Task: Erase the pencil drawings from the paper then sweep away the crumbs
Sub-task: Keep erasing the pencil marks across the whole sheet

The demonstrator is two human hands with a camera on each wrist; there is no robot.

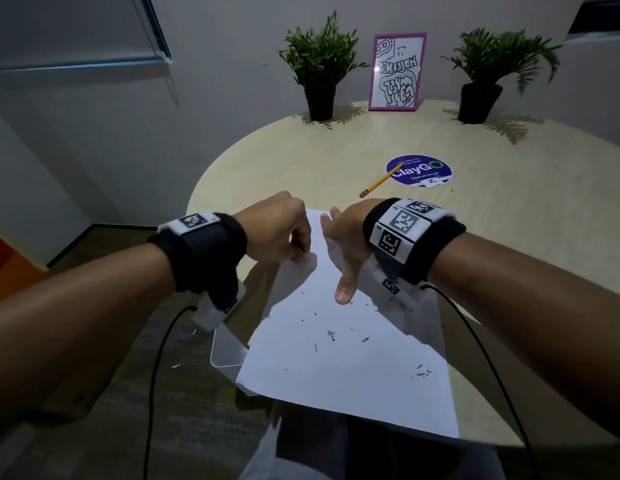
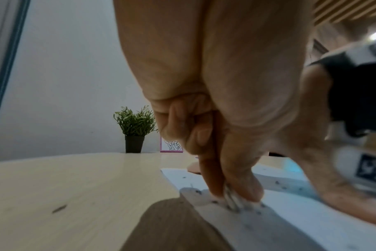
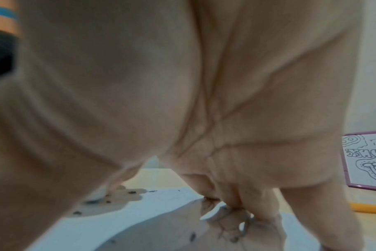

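Note:
A white sheet of paper (image 1: 353,358) lies on the round table and overhangs its near edge. Grey eraser crumbs (image 1: 331,334) are scattered over it. My left hand (image 1: 298,247) is at the sheet's upper left, pinching a small white eraser (image 2: 232,199) against the paper (image 2: 311,225). My right hand (image 1: 336,244) rests just to the right, fingertips (image 3: 236,208) pressing the paper (image 3: 140,220), thumb stretched toward me. Faint pencil lines (image 3: 227,227) show beside those fingertips.
A yellow pencil (image 1: 379,181) lies beyond the hands, tip over a round purple sticker (image 1: 419,169). Two potted plants (image 1: 320,67) (image 1: 481,74) and a pink-framed drawing (image 1: 396,72) stand at the far edge. A clear sheet (image 1: 228,351) sticks out under the paper's left side.

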